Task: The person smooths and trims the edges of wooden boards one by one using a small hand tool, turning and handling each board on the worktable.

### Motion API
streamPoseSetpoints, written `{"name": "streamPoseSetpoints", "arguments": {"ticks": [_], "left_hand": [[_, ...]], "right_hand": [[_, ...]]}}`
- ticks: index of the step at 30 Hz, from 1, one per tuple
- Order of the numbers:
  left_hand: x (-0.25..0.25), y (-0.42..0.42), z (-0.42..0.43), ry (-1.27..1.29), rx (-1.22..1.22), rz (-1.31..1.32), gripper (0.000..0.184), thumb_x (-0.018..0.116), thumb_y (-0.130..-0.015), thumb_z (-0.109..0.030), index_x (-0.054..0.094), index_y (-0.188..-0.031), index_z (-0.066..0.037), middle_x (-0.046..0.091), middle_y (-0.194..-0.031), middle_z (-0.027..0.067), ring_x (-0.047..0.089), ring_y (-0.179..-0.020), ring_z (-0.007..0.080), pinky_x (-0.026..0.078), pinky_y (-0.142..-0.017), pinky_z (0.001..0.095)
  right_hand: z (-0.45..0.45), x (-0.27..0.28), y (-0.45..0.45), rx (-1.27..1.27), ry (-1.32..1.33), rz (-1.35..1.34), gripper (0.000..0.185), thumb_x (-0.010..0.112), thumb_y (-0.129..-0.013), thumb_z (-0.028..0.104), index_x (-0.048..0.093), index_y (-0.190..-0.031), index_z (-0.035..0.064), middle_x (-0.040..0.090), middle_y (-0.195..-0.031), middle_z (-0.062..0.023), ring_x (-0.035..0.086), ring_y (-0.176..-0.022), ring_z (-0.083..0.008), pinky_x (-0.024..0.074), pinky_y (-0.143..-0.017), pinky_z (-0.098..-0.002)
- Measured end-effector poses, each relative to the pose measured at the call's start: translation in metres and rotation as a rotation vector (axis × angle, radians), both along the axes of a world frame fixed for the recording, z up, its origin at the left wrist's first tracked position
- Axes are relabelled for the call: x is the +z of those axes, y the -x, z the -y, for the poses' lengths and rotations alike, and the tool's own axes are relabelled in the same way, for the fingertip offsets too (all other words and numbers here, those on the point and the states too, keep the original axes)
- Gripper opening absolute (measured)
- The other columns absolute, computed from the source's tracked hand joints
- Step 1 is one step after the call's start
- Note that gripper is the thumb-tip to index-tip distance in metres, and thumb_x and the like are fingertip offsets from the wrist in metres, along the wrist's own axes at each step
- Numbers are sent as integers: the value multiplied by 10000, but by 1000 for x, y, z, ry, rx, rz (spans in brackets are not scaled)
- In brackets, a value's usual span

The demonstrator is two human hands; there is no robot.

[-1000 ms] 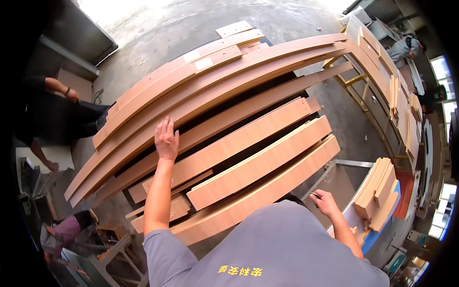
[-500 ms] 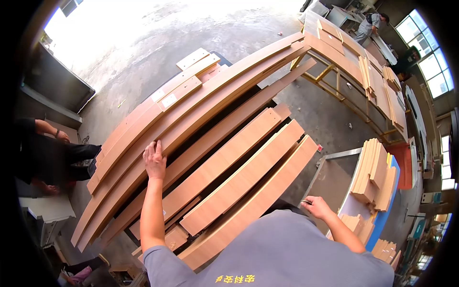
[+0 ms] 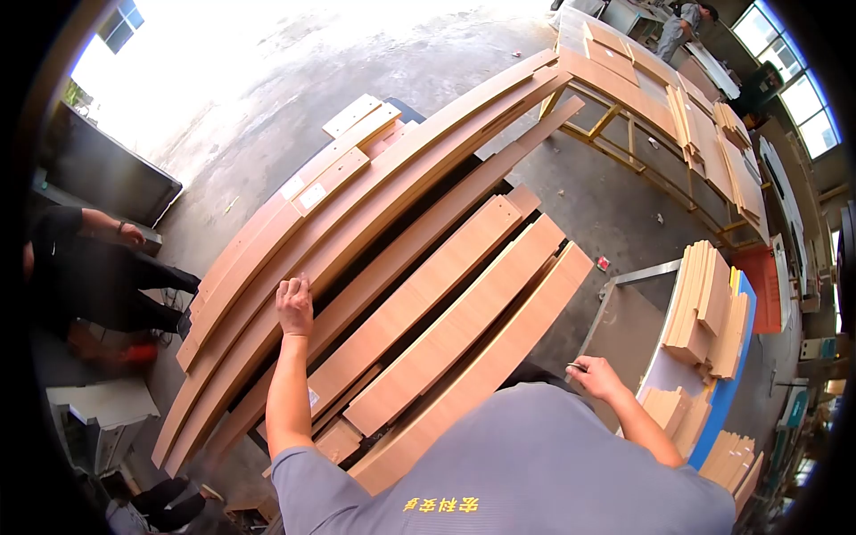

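In the head view, the left hand [image 3: 295, 306] is touching a long curved board [image 3: 419, 178] near its lower left part. The fingers are staying bent over its edge; whether this grip is really closing around the wood, I cannot tell. The long curved board is lying slantwise in a pile, between other boards [image 3: 464, 330] of similar pinkish-brown wood.

The right hand [image 3: 596, 378] is keeping well apart from the pile, beside the person's body. Its grip is closing, with thumb and finger pinching a small dark object [image 3: 577, 366], too small for naming surely.

About the writing: a white label [image 3: 312, 195] is sitting on one of the shorter boards at the far side of the pile, but its print is too tiny for reading. The grey shirt [image 3: 571, 455] is bearing yellow characters [image 3: 442, 506], among which I am reading 宏, 科 and 安; the last one is staying unclear.

To the right, a stack of wood strips [image 3: 700, 303] is lying near a blue edge [image 3: 733, 343]. Farther, more flat boards are resting on a tabletop [image 3: 571, 45] with yellow legs. At the left, a person in dark clothes [image 3: 98, 267] is standing.
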State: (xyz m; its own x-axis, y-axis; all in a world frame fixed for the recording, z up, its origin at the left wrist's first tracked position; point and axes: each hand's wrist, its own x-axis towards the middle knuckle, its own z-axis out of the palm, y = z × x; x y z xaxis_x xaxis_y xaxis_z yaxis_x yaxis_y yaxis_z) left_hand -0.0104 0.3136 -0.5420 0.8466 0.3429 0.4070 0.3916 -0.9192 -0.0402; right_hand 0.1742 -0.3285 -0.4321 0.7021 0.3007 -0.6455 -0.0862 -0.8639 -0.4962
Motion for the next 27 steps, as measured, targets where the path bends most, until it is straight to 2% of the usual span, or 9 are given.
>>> {"name": "streamPoseSetpoints", "arguments": {"ticks": [3, 4, 7, 10, 11, 12, 20, 23, 27], "left_hand": [[-5, 9, -13, 54, -65, -174, 338, 728, -822, -73, 726, -1160, -76, 628, -986, 62, 611, -990, 253, 523, -911, 375], [6, 9, -12, 123, -21, -265, 406, 734, -813, -81, 707, -1217, -64, 646, -1077, 61, 617, -1064, 258, 526, -947, 382], [29, 4, 2, 43, 2, -59, 469, 731, -796, -71, 696, -1264, -66, 657, -1163, 61, 617, -1128, 266, 523, -995, 387], [14, 8, -14, 60, 31, -187, 620, 776, -752, -51, 651, -1358, -80, 638, -1271, 58, 602, -1195, 266, 519, -1029, 386], [11, 9, -16, 50, 20, -176, 600, 772, -744, -47, 665, -1334, -72, 651, -1269, 59, 605, -1188, 271, 516, -1033, 384], [13, 11, -16, 44, -18, -150, 566, 764, -750, -47, 677, -1310, -66, 668, -1261, 66, 617, -1167, 277, 522, -1027, 386], [23, 15, -20, 56, -90, -93, 340, 709, -876, -68, 711, -1216, -58, 752, -1212, 82, 702, -1030, 271, 605, -870, 367], [24, 26, -9, 101, -130, -101, 355, 733, -857, -79, 714, -1211, -66, 753, -1217, 73, 701, -1025, 261, 608, -867, 365], [34, 15, 14, 153, 60, -84, 618, 849, -747, -115, 639, -1327, -94, 649, -1348, 101, 607, -1209, 304, 508, -1043, 427]], "right_hand": [[11, -13, -1, -7, -30, 19, 239, 740, -985, 247, 724, -961, 10, 632, -665, -33, 563, -602, -105, 479, -585, -315], [18, -20, -1, 2, -52, 75, 226, 732, -991, 230, 716, -949, 9, 627, -659, -28, 563, -599, -97, 478, -579, -309], [31, -34, 1, 10, -48, 71, 216, 719, -1001, 207, 699, -933, 3, 618, -653, -28, 563, -587, -94, 474, -562, -300], [34, -41, -2, 48, -53, 39, 222, 714, -1003, 201, 686, -907, 2, 613, -641, -29, 562, -570, -96, 470, -550, -297], [34, -41, -1, 65, -47, 48, 224, 713, -1003, 201, 683, -901, 3, 610, -636, -29, 560, -565, -97, 470, -549, -299], [19, -21, -2, 20, -10, -12, 285, 730, -965, 269, 699, -944, -14, 661, -714, -120, 574, -631, -190, 486, -637, -360], [-1, -11, -19, 80, -47, -2, 265, 723, -982, 229, 677, -924, -26, 607, -652, -74, 530, -562, -136, 450, -559, -339], [-11, -3, -23, 59, -34, -17, 256, 724, -981, 220, 677, -924, -25, 610, -653, -70, 531, -562, -134, 450, -556, -339], [-8, -6, -21, 43, -49, -2, 254, 722, -983, 220, 682, -927, -25, 603, -645, -60, 523, -561, -118, 445, -550, -328]]}}
